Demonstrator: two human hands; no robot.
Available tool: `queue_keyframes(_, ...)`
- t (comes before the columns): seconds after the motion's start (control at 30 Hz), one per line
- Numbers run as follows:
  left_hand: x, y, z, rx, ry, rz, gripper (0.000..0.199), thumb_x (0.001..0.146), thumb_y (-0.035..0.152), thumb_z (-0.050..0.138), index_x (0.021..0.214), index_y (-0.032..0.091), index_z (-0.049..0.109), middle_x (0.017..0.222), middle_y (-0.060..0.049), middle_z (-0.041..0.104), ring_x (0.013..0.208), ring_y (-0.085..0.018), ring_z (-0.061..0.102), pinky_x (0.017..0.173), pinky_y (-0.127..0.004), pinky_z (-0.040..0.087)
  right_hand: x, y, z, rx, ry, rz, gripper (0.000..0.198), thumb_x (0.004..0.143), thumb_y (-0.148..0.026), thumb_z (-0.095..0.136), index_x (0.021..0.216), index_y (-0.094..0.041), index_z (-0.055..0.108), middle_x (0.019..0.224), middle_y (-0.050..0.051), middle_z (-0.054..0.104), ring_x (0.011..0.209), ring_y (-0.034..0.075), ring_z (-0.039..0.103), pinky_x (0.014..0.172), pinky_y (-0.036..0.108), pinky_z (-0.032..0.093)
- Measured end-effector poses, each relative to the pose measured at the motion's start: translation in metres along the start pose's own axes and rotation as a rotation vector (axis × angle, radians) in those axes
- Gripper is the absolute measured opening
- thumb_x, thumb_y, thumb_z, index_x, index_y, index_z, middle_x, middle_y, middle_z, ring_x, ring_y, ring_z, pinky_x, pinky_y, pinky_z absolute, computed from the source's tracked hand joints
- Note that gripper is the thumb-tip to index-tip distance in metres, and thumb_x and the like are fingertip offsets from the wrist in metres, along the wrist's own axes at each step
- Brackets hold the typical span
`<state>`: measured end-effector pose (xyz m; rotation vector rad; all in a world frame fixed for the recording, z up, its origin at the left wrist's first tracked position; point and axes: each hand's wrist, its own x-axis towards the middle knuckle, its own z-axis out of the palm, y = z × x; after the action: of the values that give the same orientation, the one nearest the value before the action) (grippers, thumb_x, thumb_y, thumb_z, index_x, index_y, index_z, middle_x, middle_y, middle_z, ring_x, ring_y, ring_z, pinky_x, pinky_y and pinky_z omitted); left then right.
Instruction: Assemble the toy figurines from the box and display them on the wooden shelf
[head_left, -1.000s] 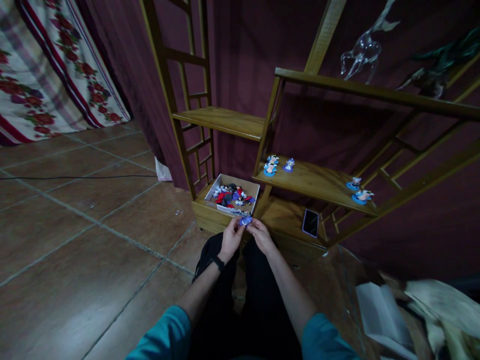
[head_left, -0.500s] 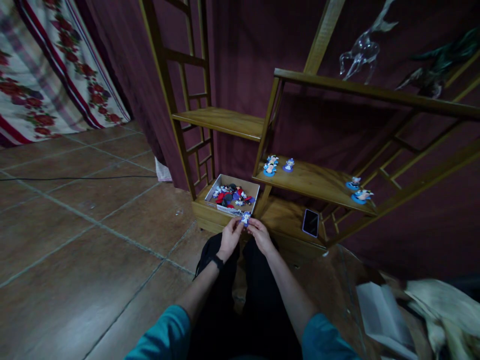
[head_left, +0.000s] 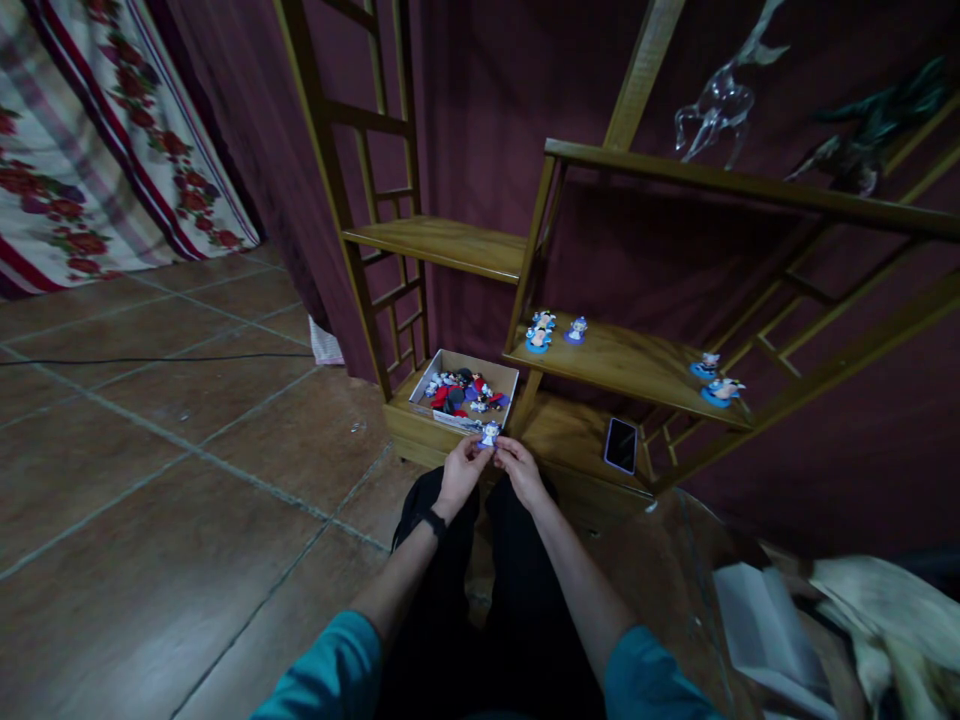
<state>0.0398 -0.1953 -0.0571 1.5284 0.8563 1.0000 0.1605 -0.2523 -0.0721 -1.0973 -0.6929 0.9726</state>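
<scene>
Between my two hands, just in front of the box, is a small white and purple figurine (head_left: 489,433) on a purple base. My left hand (head_left: 463,472) pinches it from the left, and my right hand (head_left: 519,468) grips its base from the right. Behind it, the cardboard box (head_left: 511,383) holds a jumble of small figurines (head_left: 454,395) in red, white, black and purple. On the middle shelf (head_left: 630,366) a similar purple figurine (head_left: 576,330) stands beside two figurines on blue bases (head_left: 538,338). Two more blue-based figurines (head_left: 721,391) stand at that shelf's right end.
A phone (head_left: 621,445) lies on the lower shelf, right of my hands. Wooden uprights (head_left: 531,230) and an upper left shelf (head_left: 442,243) frame the space. Above right stands a clear glass animal (head_left: 716,110). A white box (head_left: 765,625) sits on the floor at right.
The figurine has turned slightly between my fingers and shifted a little to the left. Both hands keep hold of it; the view has moved very slightly.
</scene>
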Motion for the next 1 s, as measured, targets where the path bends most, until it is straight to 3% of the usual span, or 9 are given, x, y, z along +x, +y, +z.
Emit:
queue_keyframes(0.23,0.000,0.000,-0.001,-0.053,-0.048,-0.035,0.042,0.075,0.044,0.059,0.105,0.014,0.060,0.069,-0.002,0.066,0.058,-0.016,0.062,0.057,-0.027,0.050,-0.004,-0.003,0.003,-0.059,0.029,-0.029,0.033,0.069,-0.036,0.065,0.099,-0.022,0.066,0.085,0.002,0.065,0.070,0.013,0.057,0.068,0.027,0.048)
queue_keyframes(0.67,-0.002,0.003,0.001,0.021,-0.041,-0.011,0.038,0.074,0.042,0.061,0.102,0.015,0.060,0.066,0.001,0.061,0.056,-0.013,0.057,0.055,-0.024,0.047,-0.006,-0.001,0.005,-0.197,0.059,-0.117,0.034,0.071,-0.034,0.062,0.104,-0.026,0.068,0.103,0.003,0.063,0.077,0.015,0.060,0.071,0.029,0.052)
queue_keyframes(1.0,-0.004,0.005,0.002,0.068,-0.006,0.010,0.036,0.074,0.043,0.061,0.099,0.017,0.059,0.063,0.002,0.060,0.054,-0.012,0.056,0.054,-0.023,0.045,-0.011,-0.001,0.007,-0.216,0.089,-0.152,0.034,0.073,-0.030,0.058,0.106,-0.025,0.067,0.103,0.003,0.064,0.073,0.015,0.062,0.072,0.031,0.053)
